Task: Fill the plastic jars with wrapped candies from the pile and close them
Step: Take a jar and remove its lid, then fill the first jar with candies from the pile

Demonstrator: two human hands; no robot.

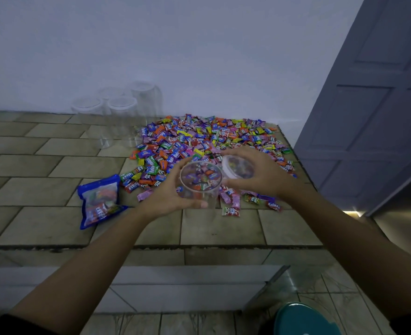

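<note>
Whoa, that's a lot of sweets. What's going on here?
A person is packing candy into clear jars. The left hand grips a jar with candies in it, and the right hand holds the lid right beside the opening, not yet on. The candy pile lies behind on the tiled counter; other clear jars stand by the wall.

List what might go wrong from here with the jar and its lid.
1. The lid in the right hand is beside the jar, not over it; pressed on crooked, it may not close.
2. Only the left hand grips the jar, so a slip could spill the candies inside.
3. The loose candies by the hands could be swept toward the front edge of the counter.
</note>
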